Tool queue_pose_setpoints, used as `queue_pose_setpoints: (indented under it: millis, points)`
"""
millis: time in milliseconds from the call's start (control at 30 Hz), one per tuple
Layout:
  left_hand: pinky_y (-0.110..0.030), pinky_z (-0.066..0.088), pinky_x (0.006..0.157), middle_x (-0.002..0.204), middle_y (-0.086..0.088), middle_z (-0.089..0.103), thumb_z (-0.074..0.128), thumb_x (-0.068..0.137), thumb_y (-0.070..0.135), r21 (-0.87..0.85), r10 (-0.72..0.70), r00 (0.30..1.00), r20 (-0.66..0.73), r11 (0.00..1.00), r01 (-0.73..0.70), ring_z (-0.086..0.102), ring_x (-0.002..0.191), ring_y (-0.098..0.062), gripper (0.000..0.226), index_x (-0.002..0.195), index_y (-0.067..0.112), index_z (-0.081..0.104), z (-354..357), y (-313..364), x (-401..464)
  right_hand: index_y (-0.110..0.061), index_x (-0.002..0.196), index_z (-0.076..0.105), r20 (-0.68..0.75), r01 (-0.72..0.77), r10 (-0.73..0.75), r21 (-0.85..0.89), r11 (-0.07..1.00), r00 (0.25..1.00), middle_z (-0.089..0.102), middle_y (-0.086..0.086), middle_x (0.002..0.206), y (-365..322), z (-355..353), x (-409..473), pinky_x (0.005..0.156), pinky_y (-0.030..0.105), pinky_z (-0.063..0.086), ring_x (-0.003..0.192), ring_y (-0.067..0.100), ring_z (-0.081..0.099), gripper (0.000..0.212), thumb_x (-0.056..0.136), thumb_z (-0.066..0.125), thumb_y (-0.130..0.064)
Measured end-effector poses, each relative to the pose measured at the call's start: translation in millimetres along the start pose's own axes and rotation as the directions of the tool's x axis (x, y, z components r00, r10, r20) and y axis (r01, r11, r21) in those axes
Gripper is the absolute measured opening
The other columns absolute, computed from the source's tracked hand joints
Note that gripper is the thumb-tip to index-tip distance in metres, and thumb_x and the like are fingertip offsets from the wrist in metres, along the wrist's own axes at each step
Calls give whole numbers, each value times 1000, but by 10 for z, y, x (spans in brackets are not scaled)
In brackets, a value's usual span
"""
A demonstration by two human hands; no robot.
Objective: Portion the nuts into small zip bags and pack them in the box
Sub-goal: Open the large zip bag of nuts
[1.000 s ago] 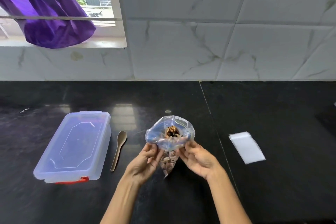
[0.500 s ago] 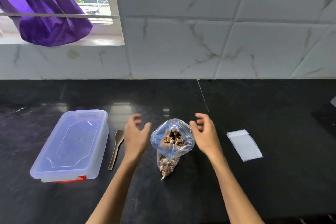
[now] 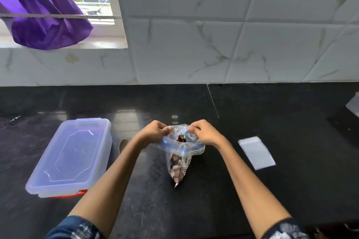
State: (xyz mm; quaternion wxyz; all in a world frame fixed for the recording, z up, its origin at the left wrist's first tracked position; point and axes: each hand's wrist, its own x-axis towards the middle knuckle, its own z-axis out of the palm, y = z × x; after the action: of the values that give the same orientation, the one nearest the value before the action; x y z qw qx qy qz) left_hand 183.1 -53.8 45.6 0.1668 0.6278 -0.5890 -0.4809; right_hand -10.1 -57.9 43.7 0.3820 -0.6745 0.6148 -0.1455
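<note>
A clear plastic bag of nuts (image 3: pixel 179 163) stands on the black counter (image 3: pixel 252 190) in the middle, its mouth open and brown nuts showing inside. My left hand (image 3: pixel 153 131) pinches the far left rim of the bag's mouth. My right hand (image 3: pixel 204 132) pinches the far right rim. A small stack of empty zip bags (image 3: pixel 256 152) lies flat to the right. The clear plastic box (image 3: pixel 71 157) with a red latch sits at the left, its lid on.
A wooden spoon (image 3: pixel 122 143) lies between the box and my left forearm, mostly hidden by the arm. A white tiled wall rises behind the counter. A purple cloth (image 3: pixel 42 17) hangs at the window, top left. A pale object (image 3: pixel 354 105) shows at the right edge.
My hands let go of the bag's lower part, opened beside it, and now pinch the far rim of its mouth. The bag stands on the counter.
</note>
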Motion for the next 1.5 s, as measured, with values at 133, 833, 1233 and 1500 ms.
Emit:
queue_pose_setpoints:
  millis: [133, 833, 1233, 1500]
  points:
    - [-21, 51, 52, 63, -8, 63, 42, 100, 27, -647, -61, 978, 200, 741, 178, 58, 48, -10, 42, 79, -2, 63, 82, -186, -12, 10, 96, 63, 168, -66, 29, 220, 973, 985, 52, 8, 78, 143, 19, 146, 58, 24, 34, 67, 11, 43, 29, 100, 41, -8]
    - [-38, 47, 85, 114, -19, 60, 49, 90, 8, 47, -393, 878, -274, 906, 421, 58, 108, -33, 32, 119, -5, 54, 568, -86, -146, -2, 100, 65, -155, -353, 368, 114, 929, 917, 65, 15, 98, -118, 519, -406, 74, 32, 45, 97, 30, 62, 29, 99, 45, -23]
    - [-47, 47, 70, 100, -26, 65, 27, 98, 31, -923, -387, 893, 230, 203, 326, 61, 88, -38, 48, 104, -3, 60, 584, -318, -324, -8, 113, 59, 235, -407, 377, 773, 486, 896, 69, 6, 97, 200, 547, -454, 72, 33, 55, 90, 18, 65, 34, 103, 35, -30]
    - [-37, 57, 76, 114, -20, 59, 57, 78, 68, -227, -549, 834, -64, 821, 523, 65, 93, -27, 90, 132, -3, 39, 420, -204, -559, -12, 98, 60, -230, -420, 412, 13, 907, 882, 65, 7, 96, 128, 426, -591, 73, 26, 46, 98, 27, 66, 56, 84, 51, -65]
